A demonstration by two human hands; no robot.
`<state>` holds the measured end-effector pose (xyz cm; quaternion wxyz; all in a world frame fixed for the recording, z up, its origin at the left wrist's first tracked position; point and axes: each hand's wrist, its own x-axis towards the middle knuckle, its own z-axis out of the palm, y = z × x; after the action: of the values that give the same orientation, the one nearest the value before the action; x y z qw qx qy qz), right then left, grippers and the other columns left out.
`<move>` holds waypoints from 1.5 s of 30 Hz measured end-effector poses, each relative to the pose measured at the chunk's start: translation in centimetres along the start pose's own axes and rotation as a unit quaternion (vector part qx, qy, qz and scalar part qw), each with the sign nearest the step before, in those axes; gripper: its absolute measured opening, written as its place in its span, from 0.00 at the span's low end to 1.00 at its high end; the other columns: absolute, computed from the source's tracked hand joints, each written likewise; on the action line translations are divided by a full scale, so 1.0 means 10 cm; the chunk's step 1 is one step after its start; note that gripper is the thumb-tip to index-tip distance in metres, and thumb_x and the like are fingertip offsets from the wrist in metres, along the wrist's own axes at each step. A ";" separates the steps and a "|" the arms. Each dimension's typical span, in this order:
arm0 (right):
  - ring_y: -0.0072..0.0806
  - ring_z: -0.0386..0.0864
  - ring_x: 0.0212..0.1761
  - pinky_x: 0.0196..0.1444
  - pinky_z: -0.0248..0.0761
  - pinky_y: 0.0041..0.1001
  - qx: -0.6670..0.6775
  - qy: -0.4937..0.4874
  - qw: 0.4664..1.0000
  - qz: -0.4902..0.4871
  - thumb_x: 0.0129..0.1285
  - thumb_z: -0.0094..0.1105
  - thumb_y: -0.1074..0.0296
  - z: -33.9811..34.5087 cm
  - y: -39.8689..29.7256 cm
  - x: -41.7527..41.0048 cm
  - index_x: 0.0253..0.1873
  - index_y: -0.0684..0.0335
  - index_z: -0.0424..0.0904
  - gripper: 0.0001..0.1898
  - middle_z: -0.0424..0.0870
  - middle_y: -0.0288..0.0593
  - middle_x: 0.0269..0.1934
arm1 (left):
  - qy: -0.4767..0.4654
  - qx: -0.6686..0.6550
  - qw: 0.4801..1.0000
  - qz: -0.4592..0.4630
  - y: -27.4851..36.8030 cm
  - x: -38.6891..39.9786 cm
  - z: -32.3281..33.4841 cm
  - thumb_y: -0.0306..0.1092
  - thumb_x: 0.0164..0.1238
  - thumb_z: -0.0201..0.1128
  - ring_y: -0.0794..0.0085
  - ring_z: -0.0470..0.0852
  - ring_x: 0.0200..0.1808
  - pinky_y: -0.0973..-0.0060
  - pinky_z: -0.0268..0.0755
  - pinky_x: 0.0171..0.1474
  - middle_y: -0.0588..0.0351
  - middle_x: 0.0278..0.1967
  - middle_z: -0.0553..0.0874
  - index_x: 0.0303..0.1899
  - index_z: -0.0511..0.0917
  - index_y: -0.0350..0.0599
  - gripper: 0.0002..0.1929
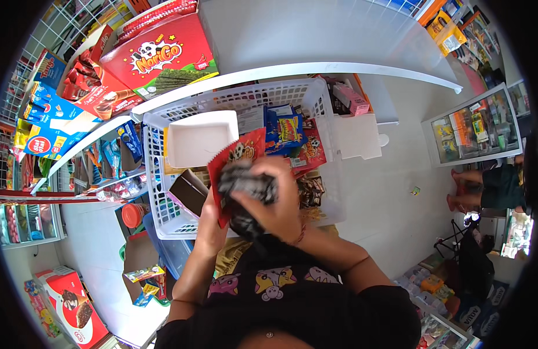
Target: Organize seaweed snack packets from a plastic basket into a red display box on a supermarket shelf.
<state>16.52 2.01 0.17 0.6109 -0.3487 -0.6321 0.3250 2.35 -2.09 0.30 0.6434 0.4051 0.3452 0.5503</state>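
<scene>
My left hand (211,227) grips a red NoriGo snack packet (245,146) by its lower edge, over a white plastic basket (152,192). In my right hand (283,192) is a bunched black-and-silver packet (248,185), blurred and pressed against the front of the red one. A dark wrapped item (249,224) hangs below it; whether it is a separate packet I cannot tell. Under my hands the basket holds an open white box (203,141), a brown-lined carton (188,192), a blue snack packet (288,131), another red NoriGo packet (314,150) and dark brown sachets (310,192).
Beyond the basket runs a white shelf edge (303,70), with a red NoriGo display box (160,54) and a blue wafer box (59,120) on it. An opened carton (356,135) adjoins the basket's right side. A person (491,187) stands far right, near a glass display case (473,126).
</scene>
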 end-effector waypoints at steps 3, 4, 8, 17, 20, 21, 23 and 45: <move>0.43 0.69 0.54 0.59 0.62 0.40 -0.118 -0.084 0.988 -0.045 0.52 0.66 0.71 0.11 -0.16 -0.23 0.55 0.48 0.79 0.22 0.73 0.43 0.54 | 0.113 -0.029 0.993 -0.021 -0.06 -0.05 -0.05 0.55 0.79 0.38 0.61 0.75 0.61 0.62 0.66 0.64 0.49 0.60 0.75 0.66 0.63 0.42 0.29; 0.43 0.68 0.56 0.60 0.61 0.40 -0.155 -0.096 0.980 -0.074 0.52 0.65 0.72 0.10 -0.17 -0.24 0.56 0.44 0.80 0.24 0.73 0.42 0.57 | 0.082 -0.133 0.988 0.004 -0.03 0.01 -0.03 0.56 0.78 0.37 0.60 0.76 0.59 0.62 0.67 0.64 0.49 0.59 0.76 0.66 0.64 0.42 0.29; 0.46 0.69 0.57 0.60 0.63 0.41 -0.195 -0.060 0.974 -0.102 0.50 0.60 0.80 -0.10 0.05 -0.06 0.53 0.50 0.82 0.24 0.74 0.44 0.56 | 0.059 -0.083 0.994 0.028 -0.11 0.11 0.01 0.54 0.79 0.35 0.59 0.71 0.65 0.60 0.63 0.67 0.48 0.65 0.71 0.69 0.59 0.42 0.29; 0.44 0.74 0.49 0.51 0.70 0.36 -0.166 -0.102 0.978 -0.071 0.54 0.59 0.82 -0.11 -0.12 0.07 0.56 0.52 0.82 0.24 0.74 0.49 0.50 | 0.132 -0.077 0.988 0.024 -0.23 0.21 0.04 0.52 0.79 0.39 0.62 0.72 0.64 0.62 0.62 0.67 0.48 0.63 0.72 0.68 0.61 0.40 0.28; 0.44 0.75 0.49 0.51 0.70 0.36 -0.176 -0.148 0.972 -0.054 0.56 0.58 0.81 -0.15 -0.08 -0.05 0.56 0.50 0.83 0.24 0.74 0.49 0.50 | 0.080 -0.110 0.990 0.032 -0.11 0.29 -0.01 0.56 0.78 0.37 0.59 0.76 0.60 0.61 0.66 0.64 0.48 0.59 0.76 0.67 0.63 0.42 0.30; 0.45 0.75 0.48 0.51 0.71 0.37 -0.190 -0.128 0.972 -0.059 0.54 0.58 0.80 -0.20 -0.02 -0.03 0.58 0.48 0.81 0.25 0.74 0.49 0.50 | 0.066 -0.113 0.991 0.023 -0.10 0.31 0.00 0.57 0.78 0.38 0.58 0.75 0.61 0.59 0.65 0.65 0.48 0.61 0.75 0.68 0.62 0.42 0.30; 0.47 0.75 0.48 0.50 0.72 0.37 -0.212 -0.105 0.970 -0.047 0.54 0.57 0.80 -0.31 0.05 0.10 0.58 0.47 0.80 0.26 0.74 0.50 0.48 | 0.074 -0.096 0.993 -0.001 -0.07 0.29 0.05 0.57 0.78 0.38 0.55 0.71 0.66 0.55 0.61 0.68 0.47 0.65 0.71 0.70 0.59 0.41 0.32; 0.45 0.76 0.48 0.48 0.73 0.36 -0.196 -0.177 0.964 -0.024 0.60 0.57 0.78 -0.33 -0.15 0.17 0.58 0.49 0.80 0.22 0.74 0.49 0.47 | -0.009 -0.130 0.991 -0.019 -0.13 0.28 0.04 0.57 0.78 0.35 0.59 0.66 0.69 0.60 0.55 0.72 0.49 0.69 0.66 0.72 0.54 0.44 0.32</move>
<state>19.77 2.55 2.50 0.4163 -0.3835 -0.7896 0.2368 3.71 0.50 -0.67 0.7042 0.3165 0.2728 0.5741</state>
